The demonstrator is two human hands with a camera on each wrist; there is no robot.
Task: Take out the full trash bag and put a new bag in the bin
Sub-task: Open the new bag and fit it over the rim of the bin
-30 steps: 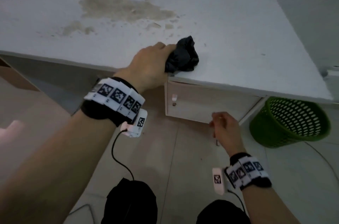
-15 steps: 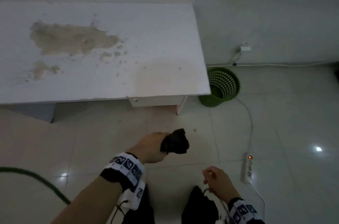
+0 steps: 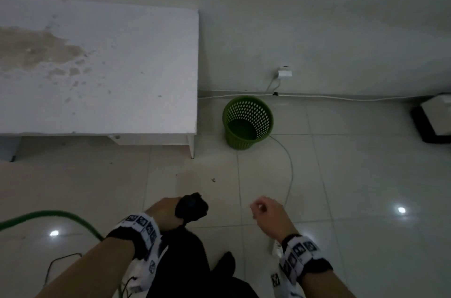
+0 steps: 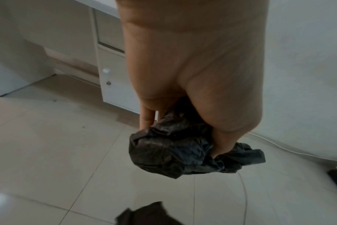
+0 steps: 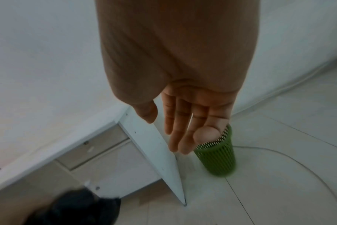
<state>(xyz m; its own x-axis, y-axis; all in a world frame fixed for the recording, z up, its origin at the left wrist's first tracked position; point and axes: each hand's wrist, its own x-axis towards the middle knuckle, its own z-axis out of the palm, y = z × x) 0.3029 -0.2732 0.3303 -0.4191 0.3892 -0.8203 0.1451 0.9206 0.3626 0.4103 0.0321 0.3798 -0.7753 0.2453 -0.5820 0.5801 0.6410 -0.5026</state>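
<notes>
A crumpled black trash bag (image 3: 191,207) (image 4: 175,150) is bunched in my left hand (image 3: 168,213) (image 4: 183,121), whose fingers curl round it, low in the head view over the tiled floor. My right hand (image 3: 264,212) (image 5: 185,126) hangs to its right with relaxed fingers and holds nothing. The green perforated bin (image 3: 247,122) (image 5: 215,158) stands upright on the floor by the wall, just right of the white desk (image 3: 109,73). No bag shows inside the bin, and both hands are well short of it.
A thin cable (image 3: 289,170) runs across the floor from the bin toward my right hand. A wall socket (image 3: 284,73) and a white cord lie along the skirting behind the bin. A green hose (image 3: 48,214) curves at lower left. A black-based object (image 3: 432,122) sits at far right.
My left hand lifted the black bag off the desk's edge and carried it back over the floor. The view pulled back from the desk, so the bin now lies ahead to the right.
</notes>
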